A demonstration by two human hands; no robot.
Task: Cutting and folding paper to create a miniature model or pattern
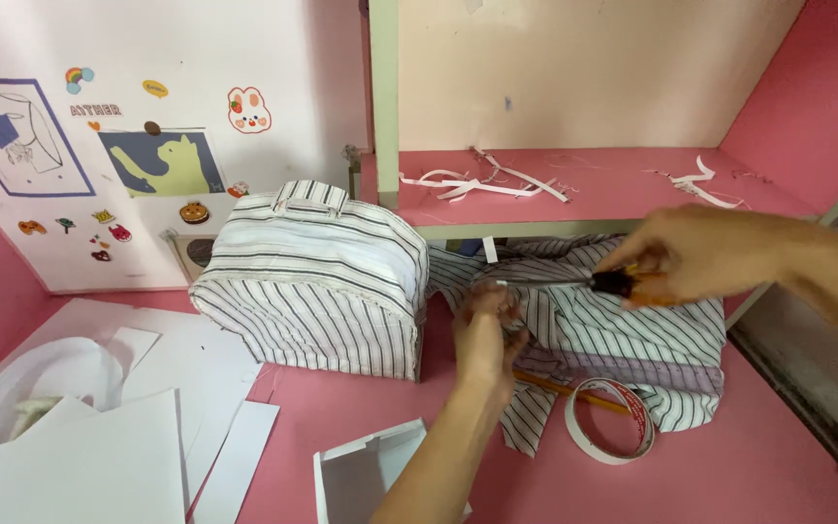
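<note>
Fingers (632, 277) of the right hand (705, 254) are closing around the black and orange handle of a screwdriver (589, 282), whose thin metal shaft is pointing leftward toward the other hand. Fingers (497, 303) of the left hand (485, 342) are pressing together into a pinch at the tip of that shaft, over a bunched piece of striped fabric (623, 330) (whether they are nipping the cloth itself or something small on it is too blurred to tell). Both hands are hovering above the fabric, which is lying crumpled on the pink bench (749, 466) under the lower edge of a pink shelf (594, 189).

Just below the left hand, a yellow pencil (564, 386) is lying partly on the fabric, and a roll of tape (611, 419) is resting flat beside it, overlapping the cloth's edge. To the left of the hands, a box-shaped bag (312, 281) covered in the same striped cloth is standing upright on the bench. Sheets of white paper (147, 427) are spreading across the bench's left side, and a small white open box (361, 475) is sitting near the left forearm. White paper strips (482, 182) are lying scattered on the shelf above. Stickers and drawings (162, 160) are decorating the white wall at the back left.
</note>
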